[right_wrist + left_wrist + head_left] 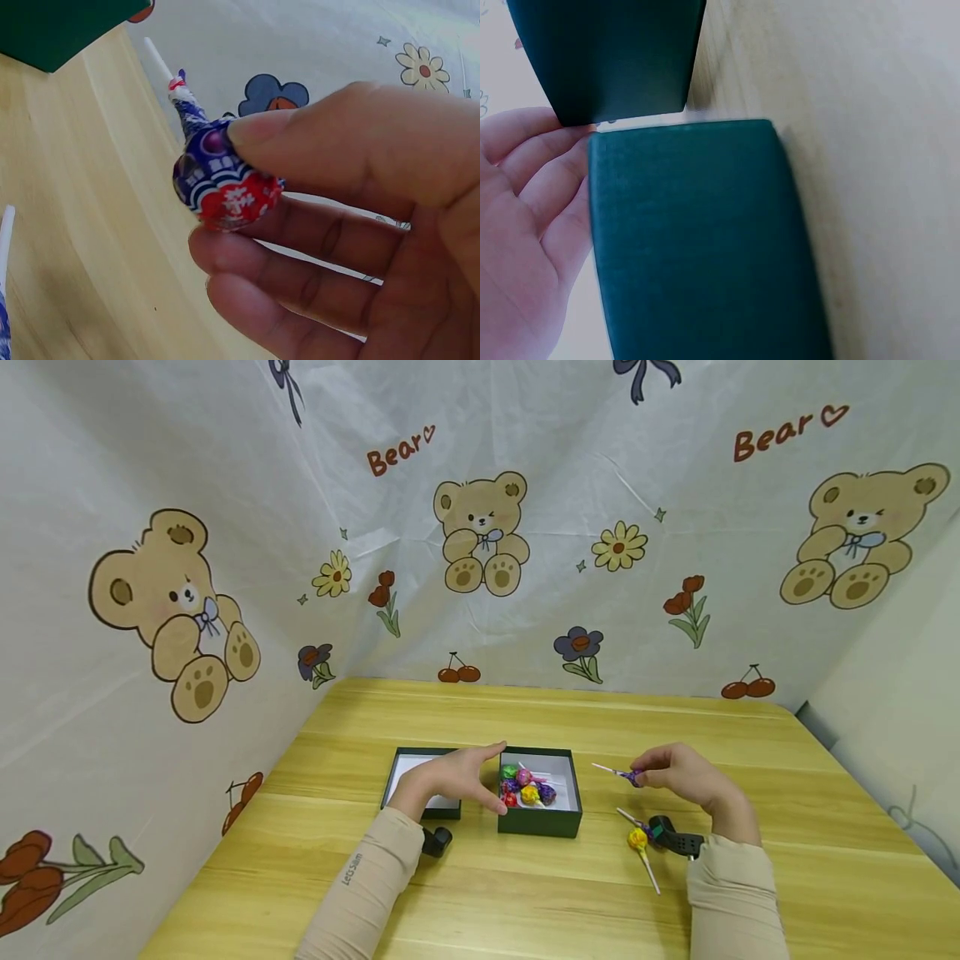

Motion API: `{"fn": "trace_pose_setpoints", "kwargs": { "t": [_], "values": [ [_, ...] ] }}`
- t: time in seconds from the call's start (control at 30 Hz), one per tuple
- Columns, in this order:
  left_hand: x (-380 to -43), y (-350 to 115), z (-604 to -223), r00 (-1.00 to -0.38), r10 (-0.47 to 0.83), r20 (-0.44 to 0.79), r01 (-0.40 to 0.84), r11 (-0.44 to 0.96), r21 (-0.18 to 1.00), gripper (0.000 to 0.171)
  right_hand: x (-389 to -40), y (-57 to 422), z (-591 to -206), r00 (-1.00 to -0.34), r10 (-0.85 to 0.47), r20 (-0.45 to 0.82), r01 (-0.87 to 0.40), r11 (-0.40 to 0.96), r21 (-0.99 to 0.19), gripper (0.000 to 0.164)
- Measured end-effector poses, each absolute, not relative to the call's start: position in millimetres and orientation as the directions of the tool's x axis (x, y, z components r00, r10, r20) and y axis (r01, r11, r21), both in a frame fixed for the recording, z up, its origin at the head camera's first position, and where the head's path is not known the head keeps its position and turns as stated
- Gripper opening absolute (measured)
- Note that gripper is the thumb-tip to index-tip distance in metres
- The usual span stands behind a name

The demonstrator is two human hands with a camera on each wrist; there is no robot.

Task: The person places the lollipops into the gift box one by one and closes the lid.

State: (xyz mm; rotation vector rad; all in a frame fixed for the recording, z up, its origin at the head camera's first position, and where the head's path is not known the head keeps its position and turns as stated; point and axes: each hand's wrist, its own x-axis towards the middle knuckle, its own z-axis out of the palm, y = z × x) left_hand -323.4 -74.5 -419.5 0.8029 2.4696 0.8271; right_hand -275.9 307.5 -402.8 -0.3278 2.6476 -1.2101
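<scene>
My right hand (682, 777) pinches a purple-wrapped lollipop (225, 180) by its candy head, between thumb and fingers, above the table right of the dark green box (538, 822). The lollipop's white stick points left, toward that box. Inside the box lie several lollipops (529, 793) in green, pink, red, yellow and purple wrappers. My left hand (453, 772) is at the box's left side, thumb and fingers spread apart along that wall. It reaches over a second shallow green box part (442, 814) with a white inside, partly hidden under the hand and forearm.
A yellow lollipop (638, 839) and a purple-wrapped one lie on the wooden table (525, 893) near my right wrist, partly behind the black wrist camera (662, 828). A cloth with printed bears (483, 535) hangs behind and to the left.
</scene>
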Motion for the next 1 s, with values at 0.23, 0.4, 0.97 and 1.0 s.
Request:
{"fn": "trace_pose_setpoints", "kwargs": {
  "t": [0.23, 0.4, 0.97, 1.0],
  "values": [
    [-321.9, -74.4, -418.4, -0.749, 0.632, -0.197, 0.381, 0.655, 0.653, 0.113, -276.5, 301.0, -398.2, -0.959, -0.272, -0.075, -0.115, 0.62, -0.776, 0.029],
    [-322.5, -74.5, -418.8, -0.749, 0.633, -0.196, 0.379, 0.652, 0.657, 0.114, -277.3, 295.7, -395.6, -0.957, -0.281, -0.071, -0.11, 0.579, -0.808, 0.032],
    [-321.9, -73.9, -416.7, -0.749, 0.633, -0.197, 0.379, 0.652, 0.656, 0.114, -279.9, 288.3, -389.5, -0.972, -0.227, 0.06, -0.186, 0.587, -0.788, 0.029],
    [-321.9, -74.0, -416.4, -0.747, 0.635, -0.196, 0.381, 0.651, 0.657, 0.114, -279.9, 287.9, -389.3, -0.972, -0.228, 0.065, -0.19, 0.587, -0.787, 0.028]
  ]
}}
